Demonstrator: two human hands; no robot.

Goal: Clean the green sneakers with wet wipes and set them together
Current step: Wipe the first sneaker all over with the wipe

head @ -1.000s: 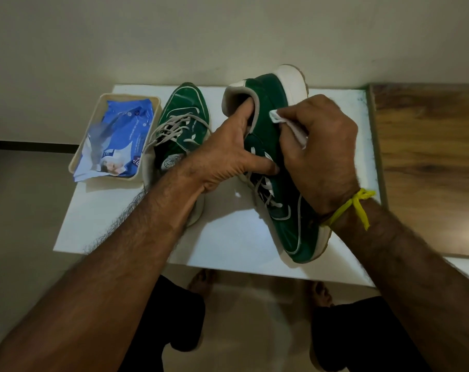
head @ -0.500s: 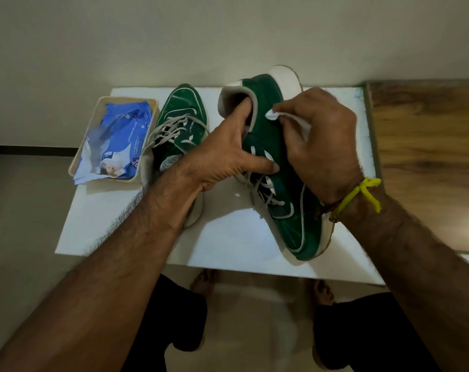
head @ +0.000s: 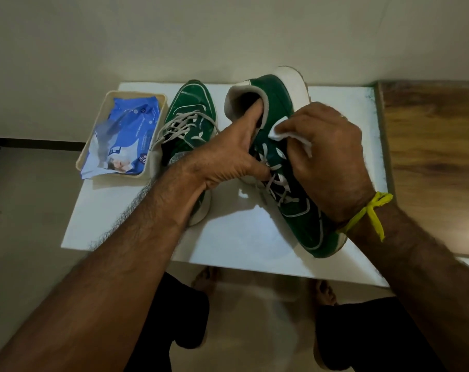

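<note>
while my left hand (head: pixel 228 157) grips the collar of the right-side green sneaker (head: pixel 276 103), thumb down in the opening, my right hand (head: pixel 327 154) pinches a wet wipe (head: pixel 277 131) against its green side panel. this sneaker is tipped on its side on the white table (head: pixel 343 103), long axis running heel-far to toe-near, under my right hand. second green sneaker (head: pixel 190 108) stands just left, beside the tray (head: pixel 93 140) with the blue wipes pack (head: pixel 126 130). next strokes likely go along that axis.
</note>
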